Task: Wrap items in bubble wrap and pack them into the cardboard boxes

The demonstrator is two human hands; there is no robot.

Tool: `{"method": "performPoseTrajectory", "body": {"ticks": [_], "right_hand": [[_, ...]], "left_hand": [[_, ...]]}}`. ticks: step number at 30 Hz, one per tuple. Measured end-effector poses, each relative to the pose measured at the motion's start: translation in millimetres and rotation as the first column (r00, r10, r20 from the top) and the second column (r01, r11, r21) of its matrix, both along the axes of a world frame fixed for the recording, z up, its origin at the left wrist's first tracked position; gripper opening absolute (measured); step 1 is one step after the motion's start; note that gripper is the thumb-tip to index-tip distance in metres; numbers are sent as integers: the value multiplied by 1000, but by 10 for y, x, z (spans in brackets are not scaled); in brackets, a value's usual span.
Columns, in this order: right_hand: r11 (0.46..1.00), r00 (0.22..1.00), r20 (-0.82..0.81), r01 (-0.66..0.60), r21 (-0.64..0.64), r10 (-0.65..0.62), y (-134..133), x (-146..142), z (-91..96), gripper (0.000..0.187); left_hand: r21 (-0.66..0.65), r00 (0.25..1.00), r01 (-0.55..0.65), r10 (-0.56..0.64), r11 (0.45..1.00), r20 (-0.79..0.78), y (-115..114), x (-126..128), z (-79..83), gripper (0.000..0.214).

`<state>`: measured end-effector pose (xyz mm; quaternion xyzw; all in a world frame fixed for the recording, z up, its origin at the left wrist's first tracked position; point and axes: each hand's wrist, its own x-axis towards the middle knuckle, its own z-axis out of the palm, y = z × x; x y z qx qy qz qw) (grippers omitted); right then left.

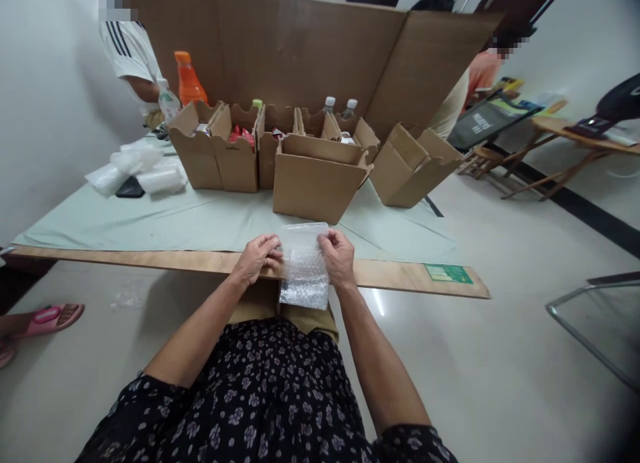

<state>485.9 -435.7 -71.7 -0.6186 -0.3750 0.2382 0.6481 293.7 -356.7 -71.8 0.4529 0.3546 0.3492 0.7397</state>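
Note:
A clear bubble wrap bag hangs upright at the table's front edge, between my two hands. My left hand pinches its left side near the top, thumb against fingers. On the opposite side, my right hand is closed on the upper right edge. The bag looks flat, and I cannot tell whether anything lies inside. Just beyond it stands an open cardboard box. Further bubble wrap bags lie heaped at the left of the table, by a dark flat object.
Several open cardboard boxes line the cloth-covered table, some holding small packets. Another box leans at the right. Behind them rise a tall cardboard panel and an orange bottle. People are at the far left and right.

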Motion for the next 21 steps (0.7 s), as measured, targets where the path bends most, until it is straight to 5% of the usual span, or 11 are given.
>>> {"method": "performPoseTrajectory", "body": {"ticks": [6,10,13,16,18,21], "right_hand": [[999,997,-74,-29,-18,27,106,27,-120,34],[996,994,61,93,15,-94,-111,29,-26,44],[987,987,69,-139,-74,145,-332,-38,81,45],[897,904,-74,-427,-113,421,-432,-160,129,65],[895,902,-83,-432,-111,424,-423,-220,114,74],[935,938,-158,-329,-134,308,-383,-187,53,49]], "left_hand": [[9,999,17,-16,1000,-34,-39,102,-7,34],[25,999,-43,43,999,-8,-95,113,47,35],[20,998,-63,63,998,10,-126,175,110,41],[6,999,36,-36,999,28,-156,330,142,49],[-10,990,135,-135,991,40,-174,440,138,54],[-43,978,207,-206,977,29,-167,493,148,55]]}}
